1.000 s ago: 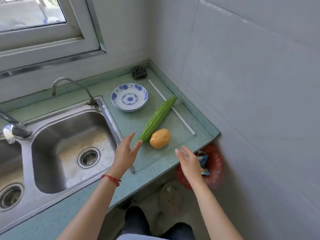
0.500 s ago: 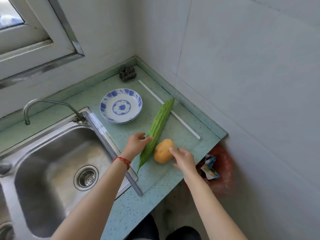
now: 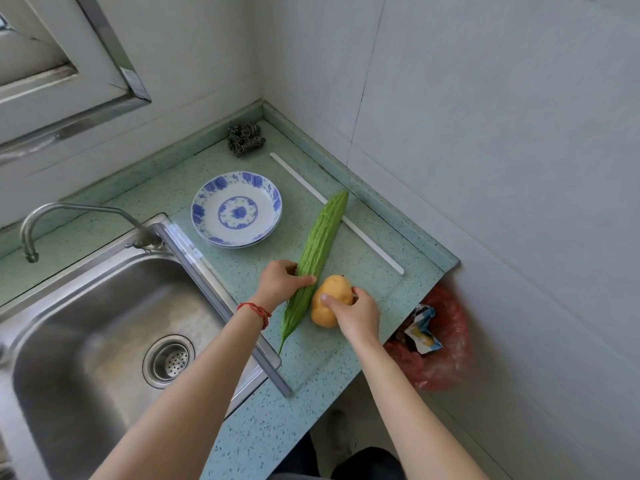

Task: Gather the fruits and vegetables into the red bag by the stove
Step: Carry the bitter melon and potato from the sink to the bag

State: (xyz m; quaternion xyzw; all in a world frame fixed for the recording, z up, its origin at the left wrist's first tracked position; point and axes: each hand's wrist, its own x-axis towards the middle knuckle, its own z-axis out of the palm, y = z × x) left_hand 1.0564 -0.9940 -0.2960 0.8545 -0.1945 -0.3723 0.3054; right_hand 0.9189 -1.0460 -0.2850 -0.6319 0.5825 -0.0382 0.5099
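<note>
Home kitchen: steel sink (image 3: 86,323) with tap (image 3: 69,216) sitting in a green worktop (image 3: 363,265), plate (image 3: 237,209) and scourer (image 3: 246,138) lying by tiled walls, window (image 3: 62,64) showing above.

Both hands now close on the produce: the left hand (image 3: 280,282) wraps the bitter gourd (image 3: 320,244), the right hand (image 3: 353,315) the mango (image 3: 330,299).

Red bag (image 3: 446,344) half behind counter (image 3: 249,427) — sink (image 3: 86,341) cropped left.
</note>
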